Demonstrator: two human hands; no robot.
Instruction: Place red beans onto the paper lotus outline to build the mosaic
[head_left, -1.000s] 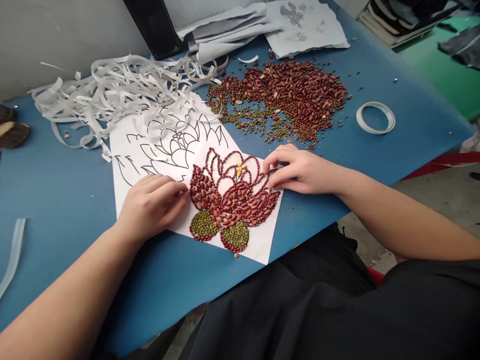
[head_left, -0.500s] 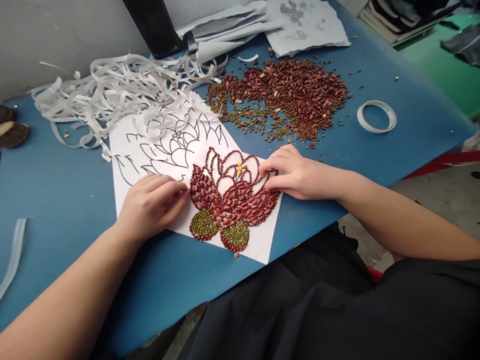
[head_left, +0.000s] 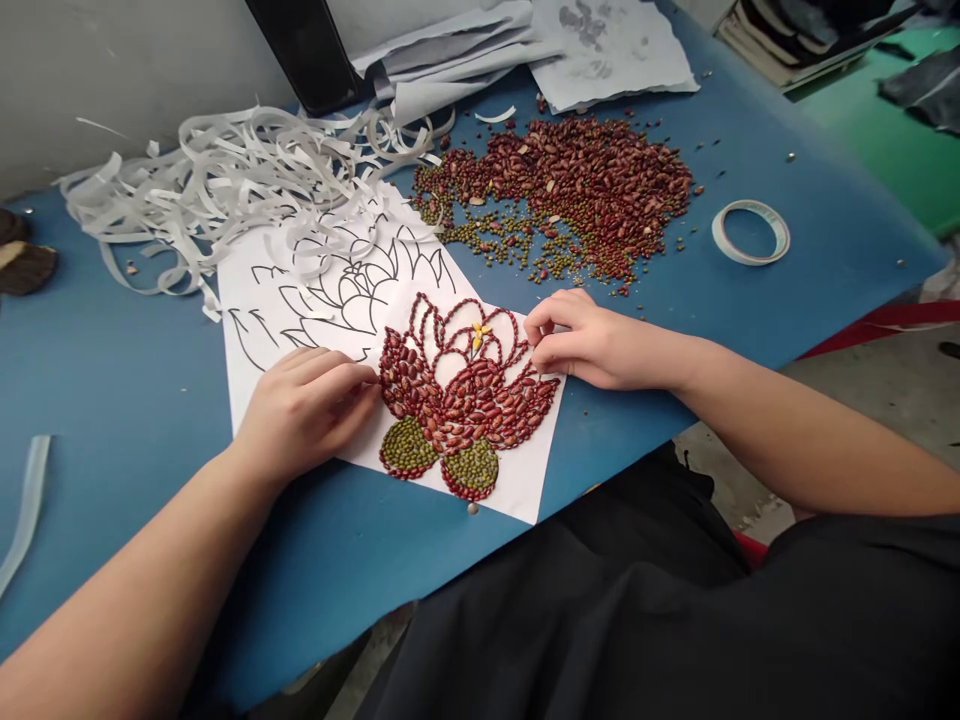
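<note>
A white sheet (head_left: pixel 521 487) bears a lotus-shaped bean picture (head_left: pixel 487 400), with red beans in the lower petals, green beans in two round parts and yellow pieces near the middle. Several upper petals are only outlined. My left hand (head_left: pixel 311 408) rests at the picture's left edge, fingers curled together; whatever they hold, if anything, is hidden. At the right edge, my right hand (head_left: pixel 592 342) has thumb and forefinger bent toward each other by the petal outline; anything between the tips is too small to name. Under the bean picture lies a paper with a black line drawing (head_left: pixel 281 300).
Mixed red and green beans (head_left: pixel 592 190) lie heaped behind the picture. Curled white strips (head_left: pixel 247 190) cover the back left. A tape roll (head_left: pixel 720 240) lies at the right, a black phone-like object (head_left: pixel 307 50) leans at the back, and crumpled papers (head_left: pixel 615 50) lie beside it.
My right hand has shifted slightly up and right, uncovering more of the right petal's beans. My left hand has hardly moved.
</note>
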